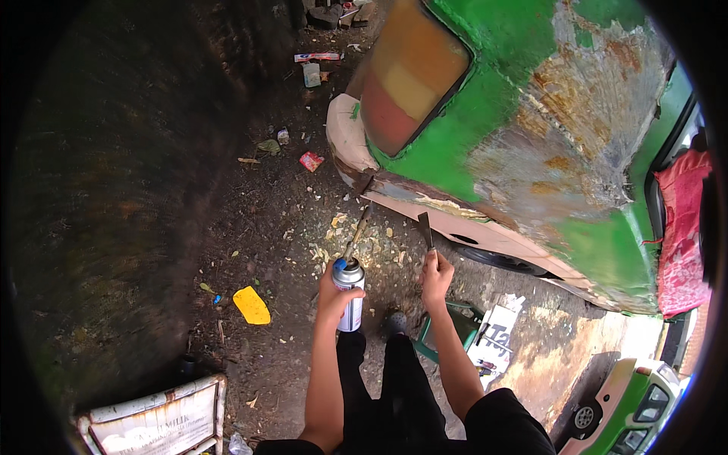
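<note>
The largest item before you is the green vehicle at upper right, its side carrying a broad bare patch of grey metal with rust-brown staining, and a pale pink strip running along its lower edge. Your left hand is closed around a white canister with a metal top; your thumb lies across the front of the can, and the remaining fingers are mostly hidden behind it. The canister stands close to upright in your grasp, over your dark-trousered legs, and its slim nozzle points up and slightly right toward the vehicle's lower corner. Your left forearm rises almost straight from the lower edge. Your right hand is closed on the handle of a flat scraper, knuckles curled in and thumb uppermost. The blade points away from you, tilted slightly left, and overlaps the pale strip in view; contact cannot be determined. Your right forearm slants up and leftward from a dark sleeve. Smallest of all, pale flakes lie scattered over the dirt between your hands and the vehicle.
</note>
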### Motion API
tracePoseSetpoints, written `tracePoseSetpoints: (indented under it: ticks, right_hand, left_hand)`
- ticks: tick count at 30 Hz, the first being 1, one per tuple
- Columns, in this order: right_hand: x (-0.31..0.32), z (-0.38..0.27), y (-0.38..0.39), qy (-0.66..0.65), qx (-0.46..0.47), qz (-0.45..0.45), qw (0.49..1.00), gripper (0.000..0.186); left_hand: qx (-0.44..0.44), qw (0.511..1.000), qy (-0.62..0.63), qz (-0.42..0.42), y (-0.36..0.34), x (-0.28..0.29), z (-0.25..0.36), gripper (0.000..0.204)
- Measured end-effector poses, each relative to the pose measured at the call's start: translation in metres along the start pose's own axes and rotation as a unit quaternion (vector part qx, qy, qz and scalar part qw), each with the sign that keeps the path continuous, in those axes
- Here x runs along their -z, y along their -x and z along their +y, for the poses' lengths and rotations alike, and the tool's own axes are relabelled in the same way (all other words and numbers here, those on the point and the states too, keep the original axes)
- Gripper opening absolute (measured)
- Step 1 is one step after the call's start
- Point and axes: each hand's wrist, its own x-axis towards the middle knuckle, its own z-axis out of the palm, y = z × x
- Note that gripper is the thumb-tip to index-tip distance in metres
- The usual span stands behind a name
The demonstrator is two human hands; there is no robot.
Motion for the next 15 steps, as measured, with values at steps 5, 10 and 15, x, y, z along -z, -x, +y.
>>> tracePoseSetpoints:
  ticks: [5, 10, 15]
  right_hand:
    - [0.043, -0.032, 0.015, -0.004, -0.008, -0.033, 0.999, 0.044]
    - [0.088, -0.04, 0.006, 0.052, -0.016, -0.092, 0.994, 0.043]
    - [0.133, -0.068, 0.007, 0.05, -0.022, -0.151, 0.987, 0.042]
  left_hand:
    - [-0.008, 1.0, 0.003, -0.009, 0.038, -0.026, -0.006, 0.055]
    - [-0.015, 1.0, -0.007, 0.024, 0.061, -0.077, 0.001, 0.057]
    - [-0.026, 0.998, 0.025, 0.044, 0.08, -0.109, -0.017, 0.055]
